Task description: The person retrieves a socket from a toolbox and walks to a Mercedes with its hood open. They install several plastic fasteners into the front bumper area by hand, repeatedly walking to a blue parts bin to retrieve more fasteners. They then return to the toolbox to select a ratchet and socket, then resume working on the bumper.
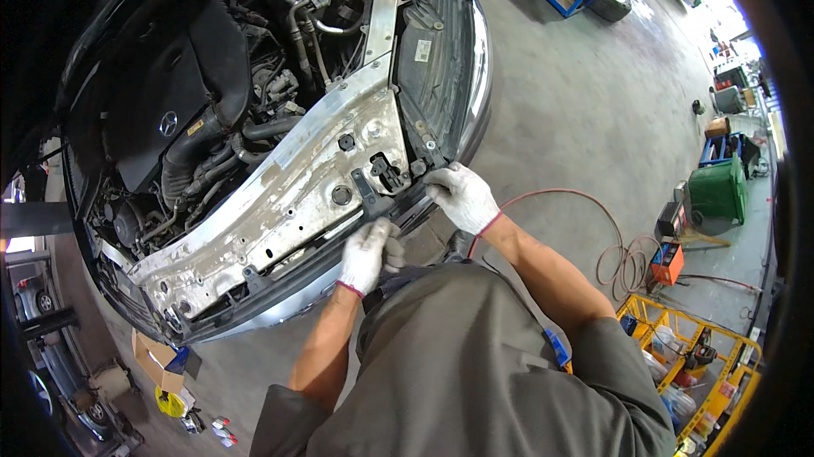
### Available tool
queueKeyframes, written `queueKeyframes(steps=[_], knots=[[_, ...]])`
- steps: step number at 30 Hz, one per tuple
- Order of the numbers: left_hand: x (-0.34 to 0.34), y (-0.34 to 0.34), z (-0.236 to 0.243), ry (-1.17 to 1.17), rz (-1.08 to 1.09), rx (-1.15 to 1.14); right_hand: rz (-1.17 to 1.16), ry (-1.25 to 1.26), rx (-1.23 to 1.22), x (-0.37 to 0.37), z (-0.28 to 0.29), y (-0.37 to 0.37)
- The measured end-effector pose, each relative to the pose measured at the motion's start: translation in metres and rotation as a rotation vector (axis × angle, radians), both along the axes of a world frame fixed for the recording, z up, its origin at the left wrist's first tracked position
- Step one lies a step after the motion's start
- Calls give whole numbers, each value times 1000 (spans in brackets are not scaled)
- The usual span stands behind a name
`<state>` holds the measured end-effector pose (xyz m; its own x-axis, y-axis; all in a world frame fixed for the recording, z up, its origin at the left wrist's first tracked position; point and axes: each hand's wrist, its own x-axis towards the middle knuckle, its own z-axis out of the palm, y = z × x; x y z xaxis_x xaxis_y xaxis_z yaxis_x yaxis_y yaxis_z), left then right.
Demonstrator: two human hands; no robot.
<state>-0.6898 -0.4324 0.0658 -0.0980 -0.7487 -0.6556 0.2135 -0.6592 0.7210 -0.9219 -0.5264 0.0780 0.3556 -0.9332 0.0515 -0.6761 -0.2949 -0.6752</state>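
I stand at the front of a car whose engine bay lies uncovered. My left hand (369,258), in a white knitted glove, is at the front edge of the worn silver front crossmember (318,173). Its fingers are curled in; whatever they hold is hidden. Farther right, my right hand (462,196), gloved the same way, has its fingers bent together against the black front trim (415,203) near the headlight (424,54). What lies under those fingertips cannot be made out. Between and beyond the hands sits the black hood latch (387,170), set in the crossmember.
A black engine cover (161,101) and hoses fill the bay. On the right floor are a coiled red hose (623,258), an orange box (668,264), a yellow cart (721,381) and a green bin (718,192). A cardboard box (158,361) stands at lower left.
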Motion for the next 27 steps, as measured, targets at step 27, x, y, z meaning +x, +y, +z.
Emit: queueKeyframes(steps=[27], knots=[[30, -141, -20, -1229, -911, -622, 49, 462, -219, 55, -54, -20]])
